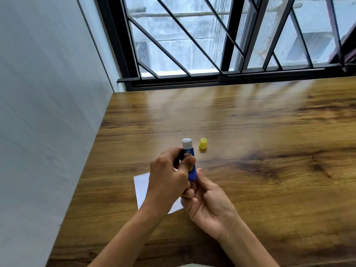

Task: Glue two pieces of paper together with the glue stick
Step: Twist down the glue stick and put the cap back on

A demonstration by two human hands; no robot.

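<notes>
A blue glue stick (188, 151) stands upright above the table, uncapped, its white glue showing at the top. My left hand (169, 180) wraps around its body from the left, thumb across the label. My right hand (207, 201) pinches its bottom end from below. The yellow cap (203, 143) stands on the wooden table just right of the stick's tip, apart from it. White paper (141, 186) lies flat on the table beneath my hands, mostly covered by my left hand and forearm; I cannot tell if it is one sheet or two.
The wooden table (269, 151) stretches far to the right and back. A pale wall (48, 112) runs along its left edge. A black-framed barred window (221, 45) stands behind the far edge.
</notes>
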